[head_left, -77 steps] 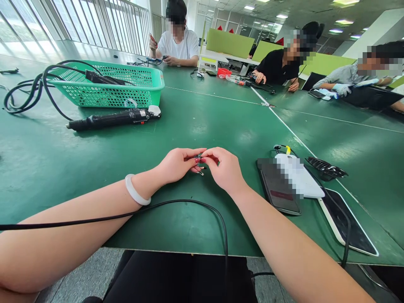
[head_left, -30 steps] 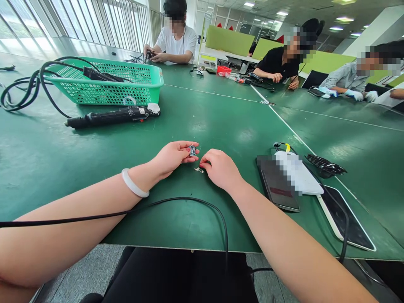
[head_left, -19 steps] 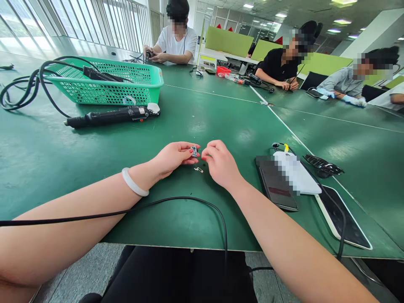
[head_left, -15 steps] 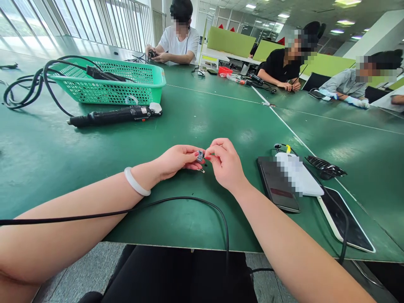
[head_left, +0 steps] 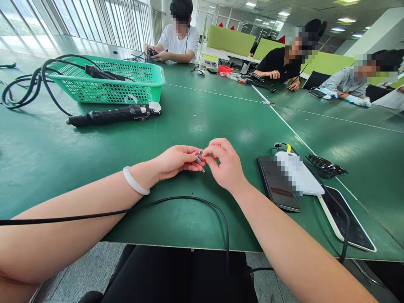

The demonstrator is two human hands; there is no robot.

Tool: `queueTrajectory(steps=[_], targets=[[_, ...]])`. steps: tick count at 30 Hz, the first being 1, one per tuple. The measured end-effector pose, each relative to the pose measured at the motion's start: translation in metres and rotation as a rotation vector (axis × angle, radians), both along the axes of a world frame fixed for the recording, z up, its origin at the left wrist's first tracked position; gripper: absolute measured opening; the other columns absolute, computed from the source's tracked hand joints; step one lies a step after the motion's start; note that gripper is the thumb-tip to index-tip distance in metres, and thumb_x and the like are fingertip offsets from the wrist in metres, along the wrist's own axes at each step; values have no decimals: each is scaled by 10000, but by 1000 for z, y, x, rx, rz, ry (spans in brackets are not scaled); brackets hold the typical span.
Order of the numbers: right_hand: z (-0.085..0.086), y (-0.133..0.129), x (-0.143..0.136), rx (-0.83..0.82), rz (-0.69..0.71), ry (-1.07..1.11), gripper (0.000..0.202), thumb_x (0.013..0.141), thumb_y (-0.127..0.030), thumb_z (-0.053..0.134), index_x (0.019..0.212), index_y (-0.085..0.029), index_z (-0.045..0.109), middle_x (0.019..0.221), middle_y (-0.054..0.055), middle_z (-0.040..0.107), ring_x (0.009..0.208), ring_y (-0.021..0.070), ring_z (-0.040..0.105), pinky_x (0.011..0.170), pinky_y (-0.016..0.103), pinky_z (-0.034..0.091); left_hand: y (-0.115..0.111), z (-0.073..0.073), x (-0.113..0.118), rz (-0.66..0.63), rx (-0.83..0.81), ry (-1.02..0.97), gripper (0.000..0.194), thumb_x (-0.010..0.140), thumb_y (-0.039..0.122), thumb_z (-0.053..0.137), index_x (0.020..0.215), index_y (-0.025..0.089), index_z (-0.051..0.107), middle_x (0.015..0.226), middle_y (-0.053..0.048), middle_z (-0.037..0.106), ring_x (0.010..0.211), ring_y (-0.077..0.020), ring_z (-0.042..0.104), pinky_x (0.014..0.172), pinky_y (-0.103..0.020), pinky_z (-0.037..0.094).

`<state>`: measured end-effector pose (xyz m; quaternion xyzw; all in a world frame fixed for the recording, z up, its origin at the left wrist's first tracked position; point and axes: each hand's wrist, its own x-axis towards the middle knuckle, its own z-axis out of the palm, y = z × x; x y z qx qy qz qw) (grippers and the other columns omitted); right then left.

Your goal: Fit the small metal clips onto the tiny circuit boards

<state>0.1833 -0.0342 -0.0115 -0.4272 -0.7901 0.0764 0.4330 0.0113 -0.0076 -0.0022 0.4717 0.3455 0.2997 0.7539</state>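
Between thumb and fingers, my left hand (head_left: 181,160) pinches a small grey part (head_left: 199,156) with dark details on its face; its exact kind is too small to tell. My right hand (head_left: 223,162) is closed, its thumb and fingertips pressed together at the right side of that part, hiding some of it. A tiny light-coloured tip (head_left: 203,171) pokes out below the left fingers. Both hands are just above the green table (head_left: 176,219). A white bangle (head_left: 135,181) circles my left wrist.
A black electric screwdriver (head_left: 113,115) lies before a green basket (head_left: 110,90) with cables. At right are a black phone (head_left: 277,189), a white device (head_left: 296,172), a tablet (head_left: 350,223) and a black clip-like object (head_left: 326,164). A cable (head_left: 176,198) crosses my left forearm. Several people sit farther off.
My right fingertips have moved slightly left onto the grey part, which now looks turned and shows a narrower face. Across the table, the person in black has raised one hand.
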Motion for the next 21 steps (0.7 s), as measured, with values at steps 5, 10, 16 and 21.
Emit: queueTrajectory(steps=[5,10,16,21], targets=[[-3,8,15,-234,-113,21,102,840,-216,515,817,-222,615,745,-10,559,587,110,443,605,273,404,2,-1,0,136,-57,23,193,861,74,495,986,97,641,799,-83,694,634,-88,645,688,-203,545],[-13,15,26,-405,-104,-219,91,748,-270,644,821,-238,688,741,-8,555,615,121,470,585,273,382,6,-4,-1,208,-84,29,158,854,81,520,978,90,618,874,-110,692,675,-88,642,688,-193,536],[-11,12,16,-367,-83,-251,121,790,-198,559,692,-205,630,713,-2,593,622,121,501,592,270,381,3,-3,1,202,-56,42,120,834,53,547,940,102,576,901,-93,680,688,-80,634,716,-220,511],[-4,7,15,-413,-103,127,99,795,-262,567,745,-197,624,674,1,646,606,130,574,609,284,448,1,-2,1,184,-42,39,105,826,40,555,905,109,559,850,-56,663,721,-84,644,787,-242,496]])
